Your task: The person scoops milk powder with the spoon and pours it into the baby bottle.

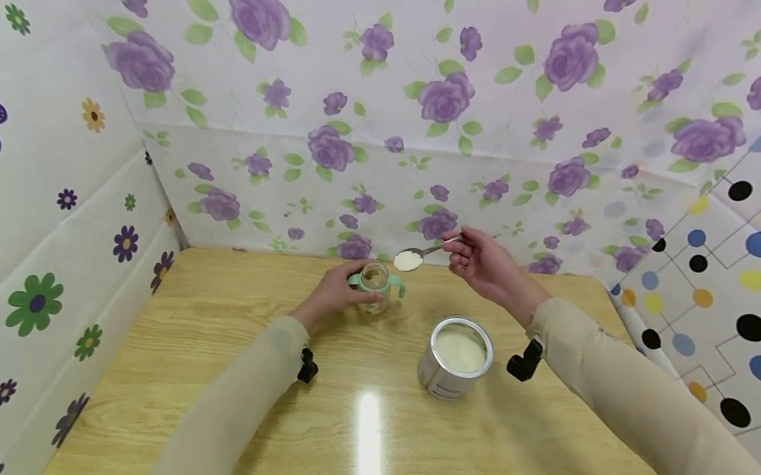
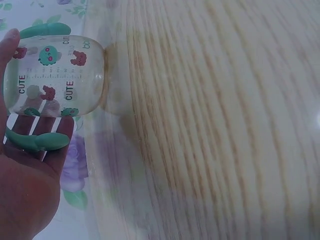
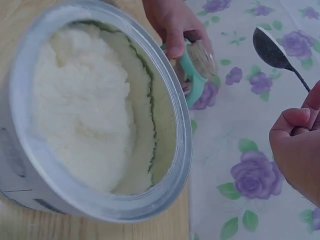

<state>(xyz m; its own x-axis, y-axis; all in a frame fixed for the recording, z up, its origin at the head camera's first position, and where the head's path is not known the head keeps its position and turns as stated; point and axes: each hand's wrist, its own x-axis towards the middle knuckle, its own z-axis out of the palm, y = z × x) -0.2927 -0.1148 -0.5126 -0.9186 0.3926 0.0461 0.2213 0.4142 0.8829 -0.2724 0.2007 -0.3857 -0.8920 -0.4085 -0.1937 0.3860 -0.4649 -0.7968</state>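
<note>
A clear baby bottle (image 1: 375,280) with green handles and no lid stands on the table near the back wall. My left hand (image 1: 341,288) grips it round the side; the left wrist view shows printed figures and a scale on the bottle (image 2: 55,75). My right hand (image 1: 487,265) pinches the handle of a metal spoon (image 1: 433,249), held in the air to the right of the bottle. White powder (image 1: 408,260) fills the spoon's bowl. Below the right hand stands an open tin (image 1: 448,384) of pale milk powder (image 3: 85,105), its surface uneven in the right wrist view.
The wooden table (image 1: 218,372) meets a wall covered in purple-flowered cloth (image 1: 330,149) just behind the bottle. Flower-printed cloth (image 1: 35,305) hangs at the left, and dotted cloth (image 1: 727,284) at the right. The tin stands nearer the front than the bottle, beneath the right forearm's side.
</note>
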